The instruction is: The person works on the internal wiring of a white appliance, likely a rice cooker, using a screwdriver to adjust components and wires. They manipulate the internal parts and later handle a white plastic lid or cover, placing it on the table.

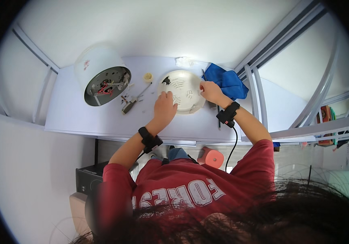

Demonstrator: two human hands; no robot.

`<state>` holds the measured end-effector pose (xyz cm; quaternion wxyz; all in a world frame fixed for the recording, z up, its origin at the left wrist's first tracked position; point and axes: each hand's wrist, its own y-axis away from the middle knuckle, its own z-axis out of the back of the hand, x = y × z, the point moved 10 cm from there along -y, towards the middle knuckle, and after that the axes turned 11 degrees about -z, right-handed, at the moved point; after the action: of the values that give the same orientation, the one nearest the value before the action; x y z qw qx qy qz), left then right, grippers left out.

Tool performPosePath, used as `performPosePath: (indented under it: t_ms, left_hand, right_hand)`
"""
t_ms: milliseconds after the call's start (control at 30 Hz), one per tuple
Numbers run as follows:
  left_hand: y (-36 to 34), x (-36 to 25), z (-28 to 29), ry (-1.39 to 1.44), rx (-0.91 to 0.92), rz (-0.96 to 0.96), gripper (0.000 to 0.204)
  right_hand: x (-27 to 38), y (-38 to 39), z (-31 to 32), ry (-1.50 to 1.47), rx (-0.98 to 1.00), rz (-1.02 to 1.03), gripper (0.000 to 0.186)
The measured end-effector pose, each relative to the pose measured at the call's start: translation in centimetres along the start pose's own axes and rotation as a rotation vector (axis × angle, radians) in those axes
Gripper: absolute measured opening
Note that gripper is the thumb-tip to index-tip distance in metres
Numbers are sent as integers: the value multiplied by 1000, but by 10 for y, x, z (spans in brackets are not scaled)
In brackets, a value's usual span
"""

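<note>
A round cream-white plastic base cover (182,103), with groups of slots and a black piece near its far left rim, lies between my hands on the table. My left hand (165,109) is at its near left rim, with bent fingers over the edge. At the right rim, my right hand (213,92) is closed, its fingertips against the cover's edge. To the left, a white drum-shaped appliance body (97,67) lies tilted, its dark underside and red wires exposed. A screwdriver with a thick handle (129,106) lies in front of it.
Near the screwdriver are small loose parts and a small yellowish cup (147,77). A blue cloth (227,81) lies at the right, beside a thin dark rod (219,118). White crumpled tissue (184,62) sits at the back. Metal frame posts (260,97) border the table's right side.
</note>
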<state>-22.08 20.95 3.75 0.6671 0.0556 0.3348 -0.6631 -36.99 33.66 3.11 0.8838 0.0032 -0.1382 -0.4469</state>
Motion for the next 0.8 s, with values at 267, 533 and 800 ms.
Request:
performPosePath:
  t_ms: [267,533,800]
  left_hand:
    - [-54,-44,-81,298,209,-98,24]
    - [-58,-39,-111,387,272,-52,28]
    - [-59,-21,-73,703,8,85,28]
  right_hand:
    - [-68,18,-20,-19,19,-319,55]
    - [-75,31,-20,-86,2,-407,61]
    - [-1,42,27,-324,-82,-255,55]
